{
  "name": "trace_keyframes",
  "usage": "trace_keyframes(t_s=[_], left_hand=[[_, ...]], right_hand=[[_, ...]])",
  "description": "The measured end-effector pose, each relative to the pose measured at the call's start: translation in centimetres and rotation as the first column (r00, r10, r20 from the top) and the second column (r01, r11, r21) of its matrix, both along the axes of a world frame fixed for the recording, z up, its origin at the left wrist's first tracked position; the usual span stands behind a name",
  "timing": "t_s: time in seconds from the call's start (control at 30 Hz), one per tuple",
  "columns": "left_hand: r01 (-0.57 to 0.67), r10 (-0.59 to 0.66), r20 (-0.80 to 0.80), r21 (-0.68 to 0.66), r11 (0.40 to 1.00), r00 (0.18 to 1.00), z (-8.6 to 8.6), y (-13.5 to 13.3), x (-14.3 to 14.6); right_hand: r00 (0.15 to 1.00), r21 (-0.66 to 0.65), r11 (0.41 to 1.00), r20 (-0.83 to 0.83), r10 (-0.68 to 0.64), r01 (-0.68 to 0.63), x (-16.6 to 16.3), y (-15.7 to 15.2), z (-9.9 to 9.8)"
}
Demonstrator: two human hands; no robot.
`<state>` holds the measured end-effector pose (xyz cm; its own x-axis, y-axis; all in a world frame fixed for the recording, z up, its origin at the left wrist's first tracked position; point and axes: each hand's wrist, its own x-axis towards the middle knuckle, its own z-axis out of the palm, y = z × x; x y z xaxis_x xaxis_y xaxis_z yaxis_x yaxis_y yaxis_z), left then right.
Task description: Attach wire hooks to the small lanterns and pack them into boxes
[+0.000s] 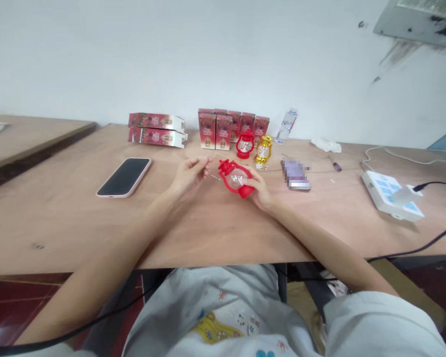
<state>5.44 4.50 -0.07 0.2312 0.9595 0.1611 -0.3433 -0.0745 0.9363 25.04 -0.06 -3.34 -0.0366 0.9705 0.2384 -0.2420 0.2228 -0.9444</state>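
While our right hand (259, 191) curls around the base of the small red lantern (235, 177), we keep the toy tipped on its side just above the wooden table (208, 233), its clear globe facing up and its red top pointing toward our left hand (189, 174). That tilt looks chosen to turn the top end toward the other hand, so the two can meet over the middle of the table. Our right fingers are closed fairly snugly on the lantern's lower end, thumb on the near side. Our left hand is mostly closed as well, thumb and forefinger pinched on a thin pale wire (212, 157) that runs toward the lantern's top; whether the wire already touches the lantern we cannot tell, it is too fine. Behind our hands stand a second red lantern (245, 145) and a gold lantern (263, 149), upright and side by side, with a row of upright red boxes (230, 128) just behind them and two flat boxes (156, 130) stacked to the left. A phone (125, 176) lies face up well to the left, and a white power strip (391, 194) sits far to the right.
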Motion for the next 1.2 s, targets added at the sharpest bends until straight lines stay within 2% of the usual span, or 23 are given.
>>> trace_keyframes(t_s=[0.27, 0.67, 0.77, 0.87, 1.03, 1.13, 1.2], left_hand=[[-0.052, 0.053, 0.024, -0.043, 0.998, 0.998, 0.3, -0.1, 0.1], [-0.065, 0.065, 0.002, -0.068, 0.996, 0.998, 0.4, -0.1, 0.0], [-0.054, 0.053, -0.034, -0.040, 0.998, 0.998, 0.0, 0.2, -0.1], [-0.062, 0.067, -0.157, 0.037, 0.997, 0.985, -0.8, 0.6, -0.1], [-0.090, 0.219, -0.442, 0.295, 0.951, 0.870, -1.6, 0.6, 0.0], [-0.061, 0.338, -0.581, 0.443, 0.894, 0.740, -1.2, 0.0, 0.0], [-0.029, 0.382, -0.660, 0.479, 0.877, 0.647, -0.9, -0.4, -0.1]], right_hand=[[0.991, -0.011, 0.993, -0.073, 0.112, -0.114, -0.2, -0.4, 0.1], [0.990, -0.036, 0.993, -0.091, 0.109, -0.112, -0.1, -0.4, 0.2], [0.984, -0.043, 0.986, -0.092, 0.155, -0.159, -0.2, -0.7, 0.5], [0.972, -0.037, 0.975, -0.092, 0.216, -0.220, -0.2, -0.9, 0.8], [0.952, -0.047, 0.954, -0.104, 0.290, -0.296, -0.1, -1.0, 0.9], [0.941, -0.069, 0.945, -0.138, 0.309, -0.320, -0.1, -1.1, 0.8], [0.941, -0.067, 0.945, -0.141, 0.308, -0.320, -0.1, -1.1, 0.6]])
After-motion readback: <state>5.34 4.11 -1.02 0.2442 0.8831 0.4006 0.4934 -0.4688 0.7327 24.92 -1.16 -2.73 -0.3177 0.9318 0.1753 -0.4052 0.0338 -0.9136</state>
